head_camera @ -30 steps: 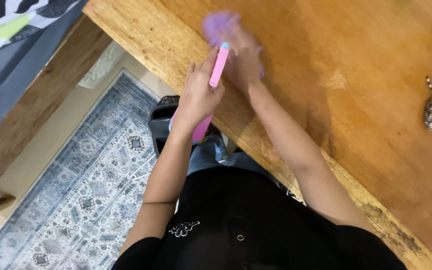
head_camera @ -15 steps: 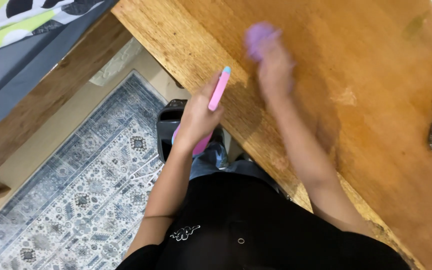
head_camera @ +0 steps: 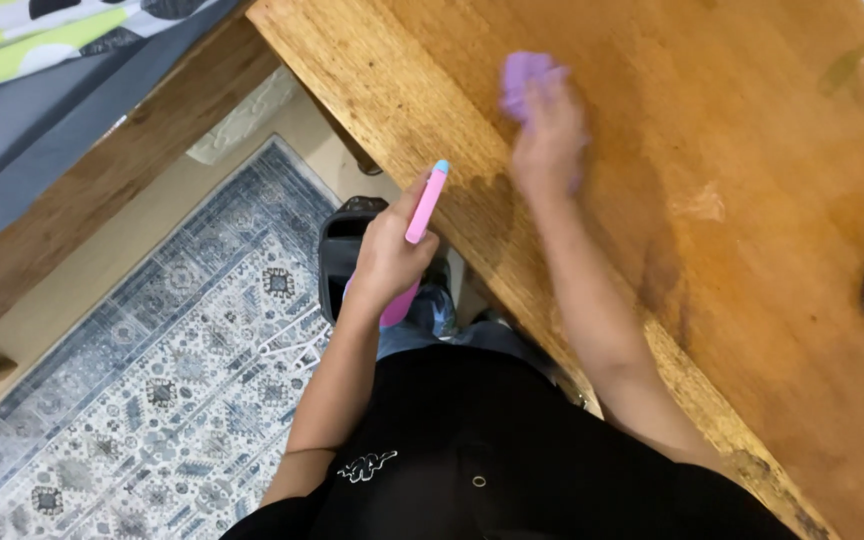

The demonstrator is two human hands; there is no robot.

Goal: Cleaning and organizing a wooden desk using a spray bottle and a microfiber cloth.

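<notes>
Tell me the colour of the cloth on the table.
Purple, seen in the head view, under the right hand: the cloth.

A crumpled purple cloth point(head_camera: 527, 80) lies pressed on the wooden table. A slim pink bottle point(head_camera: 414, 240) with a blue tip is held tilted, off the table's edge.

Even, soft indoor light fills the view, fairly bright, with no hard glare. The wooden bench point(head_camera: 752, 200) shows a dull sheen and a faint shadow beside the right forearm. The right hand point(head_camera: 549, 140) and purple cloth point(head_camera: 522, 78) at 12 o'clock are motion-blurred; the patterned rug point(head_camera: 152, 400) at 8 o'clock looks sharper.
</notes>
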